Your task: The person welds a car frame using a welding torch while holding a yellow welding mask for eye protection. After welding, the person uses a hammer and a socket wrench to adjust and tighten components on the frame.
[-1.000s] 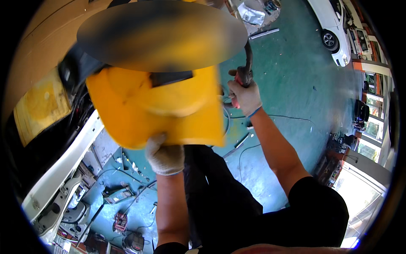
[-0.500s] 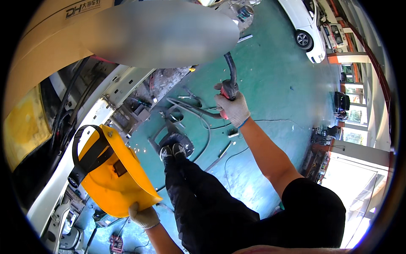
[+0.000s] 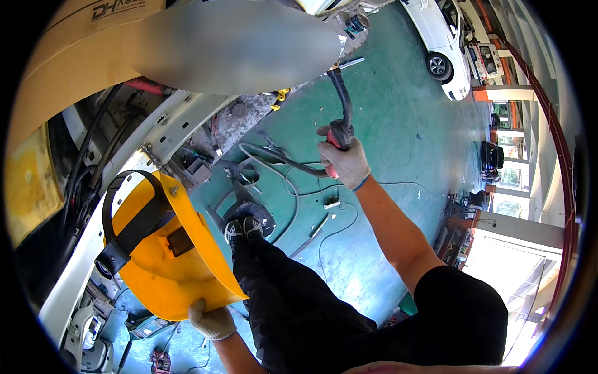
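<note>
My left hand [image 3: 212, 321], in a pale work glove, is closed on the lower edge of a yellow welding mask [image 3: 156, 277]. The mask's inner side shows, with its dark window and a black headband [image 3: 140, 227] sticking out to the left. In my gloved right hand [image 3: 349, 163] is a welding torch [image 3: 342, 103], gripped by its red and black handle. Its black neck points up and away, toward a blurred patch that hides part of the upper view. A grey cable [image 3: 297, 209] runs from the torch in loops over the floor.
A stripped light-coloured car body [image 3: 180, 128] lies along the left, with a cardboard box [image 3: 68, 68] above it. Near my shoes are a black stool-like stand [image 3: 246, 215] and a metal strip [image 3: 319, 225] on the green floor [image 3: 386, 124]. A white car [image 3: 445, 40] stands far right.
The view has shifted slightly, so the floor items sit further left. Small sparks seen earlier on the floor beside the mask are gone. Both hands keep their hold.
</note>
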Available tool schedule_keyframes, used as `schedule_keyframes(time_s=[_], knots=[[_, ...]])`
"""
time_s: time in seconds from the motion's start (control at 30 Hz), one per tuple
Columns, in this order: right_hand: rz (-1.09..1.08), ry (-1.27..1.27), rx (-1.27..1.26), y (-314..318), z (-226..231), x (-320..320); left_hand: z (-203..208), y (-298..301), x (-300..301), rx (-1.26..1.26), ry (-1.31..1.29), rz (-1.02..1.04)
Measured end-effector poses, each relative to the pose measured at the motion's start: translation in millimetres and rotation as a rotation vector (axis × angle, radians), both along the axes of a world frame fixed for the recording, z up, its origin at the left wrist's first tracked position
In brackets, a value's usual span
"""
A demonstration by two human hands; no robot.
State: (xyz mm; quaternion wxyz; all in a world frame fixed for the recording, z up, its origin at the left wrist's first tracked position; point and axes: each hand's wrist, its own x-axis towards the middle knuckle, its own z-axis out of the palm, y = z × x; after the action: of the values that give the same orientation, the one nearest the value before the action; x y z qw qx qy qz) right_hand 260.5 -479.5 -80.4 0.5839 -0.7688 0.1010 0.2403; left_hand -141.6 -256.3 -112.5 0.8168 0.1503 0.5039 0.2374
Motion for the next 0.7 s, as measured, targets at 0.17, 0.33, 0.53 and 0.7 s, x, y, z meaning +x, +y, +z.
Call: schedule_keyframes(time_s=[0.17, 0.33, 0.53, 0.7], knots=[[0.09, -0.023, -0.026, -17, 15, 18, 2, 2, 5, 0.019, 0.01, -0.014], [0.143, 0.01, -0.06, -30, 27, 31, 13, 6, 12, 0.001, -0.005, -0.059], [0.214, -0.042, -0.226, -45, 50, 52, 26, 6, 34, 0.039, -0.034, -0.083], [0.248, -0.057, -0.344, -56, 81, 63, 29, 10, 37, 0.01, -0.066, -0.049]])
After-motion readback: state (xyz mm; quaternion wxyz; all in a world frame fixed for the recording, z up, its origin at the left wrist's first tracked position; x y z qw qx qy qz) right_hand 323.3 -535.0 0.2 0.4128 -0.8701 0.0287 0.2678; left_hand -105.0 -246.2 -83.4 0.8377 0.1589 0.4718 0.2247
